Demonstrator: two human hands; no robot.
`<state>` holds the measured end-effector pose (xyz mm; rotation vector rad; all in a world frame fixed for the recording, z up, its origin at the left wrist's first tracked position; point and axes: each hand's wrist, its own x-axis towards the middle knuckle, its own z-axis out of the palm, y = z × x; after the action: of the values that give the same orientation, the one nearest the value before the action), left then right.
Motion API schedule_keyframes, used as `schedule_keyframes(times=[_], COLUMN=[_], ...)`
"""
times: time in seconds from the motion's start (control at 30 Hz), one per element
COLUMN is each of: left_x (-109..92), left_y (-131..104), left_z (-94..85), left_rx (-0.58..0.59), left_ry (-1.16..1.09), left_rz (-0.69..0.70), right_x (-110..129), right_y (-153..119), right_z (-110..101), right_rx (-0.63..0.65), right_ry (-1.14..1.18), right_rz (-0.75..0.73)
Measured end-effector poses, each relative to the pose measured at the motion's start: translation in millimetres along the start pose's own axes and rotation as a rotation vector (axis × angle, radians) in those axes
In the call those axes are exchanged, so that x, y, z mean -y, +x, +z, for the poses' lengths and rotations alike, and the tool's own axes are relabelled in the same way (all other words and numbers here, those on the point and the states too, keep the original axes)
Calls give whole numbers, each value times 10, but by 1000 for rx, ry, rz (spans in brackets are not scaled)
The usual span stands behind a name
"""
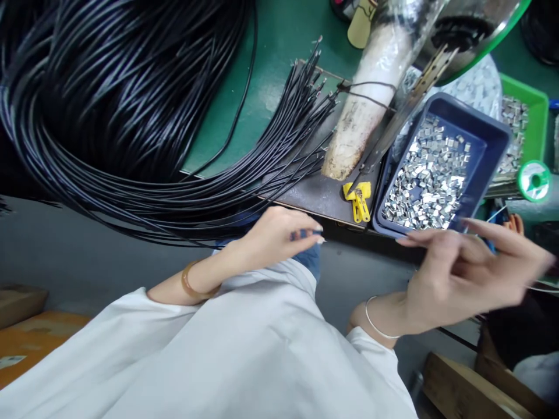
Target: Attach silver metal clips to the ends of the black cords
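Left hand (275, 235): held at the near edge of the table (273, 35), just beside the black cables (196, 195); thumb and forefinger bent towards each other, tips set slightly apart, nothing seen gripped; an amber-coloured bangle (187, 280) worn at the wrist

Right hand (463, 279): blurred, seen in front of the near rim of the blue tray (487, 137); fingers spread apart, nothing seen gripped; whether the rim is touched cannot be told; a thin silver bangle (371, 314) worn at the wrist

Black cables: swept in a curve from the large heap (131, 87) at the left, free ends fanned out over a dark plate (314, 203)

Small metal pieces (430, 180): heaped loosely in the blue tray, at the right of the table

Yellow clip (360, 201): laid on the plate, between cable ends and tray

White, plastic-wrapped column (367, 110): tilted above the plate, bound with dark wire

Green bin (541, 110): placed beyond the tray, further metal pieces contained; green-rimmed spool (535, 181) stood near it
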<state>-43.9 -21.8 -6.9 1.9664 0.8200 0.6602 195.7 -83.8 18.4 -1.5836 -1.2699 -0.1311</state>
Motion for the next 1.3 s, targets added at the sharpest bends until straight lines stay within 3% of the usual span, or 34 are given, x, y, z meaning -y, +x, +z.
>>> schedule_keyframes(times=[0.1,0.17,0.2,0.27,0.4,0.53,0.6,0.7,0.8,0.93,1.0,1.13,1.2,1.27,1.3], left_x=[95,177,220,298,387,425,424,371,276,154,86,-69,-126,-154,-156], left_y=[26,93,136,229,364,401,401,382,342,250,197,161,194,242,265], left_z=[-100,-175,-208,-258,-298,-346,-405,-526,-636,-654,-579,-302,-148,-15,38], left_rx=[-352,-442,-459,-503,-698,-929,-942,-833,-725,-586,-377,225,318,263,213], left_ry=[261,446,491,499,272,-210,-469,-733,-823,-915,-1037,-1237,-1285,-1283,-1256], left_rz=[19,-21,-39,-64,-107,-100,-82,-140,-207,-148,-90,-65,-132,-223,-264], right_x=[-207,-354,-406,-449,-385,-330,-313,-268,-217,-248,-321,-435,-373,-206,-94], right_y=[164,301,368,483,627,738,798,877,919,891,850,738,650,518,434], right_z=[14,69,110,207,342,325,297,266,253,268,281,243,187,139,130], right_rx=[121,133,189,166,308,449,527,634,718,716,644,360,192,108,151], right_ry=[-135,-316,-382,-491,-598,-557,-562,-631,-666,-617,-582,-512,-381,-146,28], right_rz=[17,32,29,15,36,101,117,119,108,71,75,40,12,43,85])
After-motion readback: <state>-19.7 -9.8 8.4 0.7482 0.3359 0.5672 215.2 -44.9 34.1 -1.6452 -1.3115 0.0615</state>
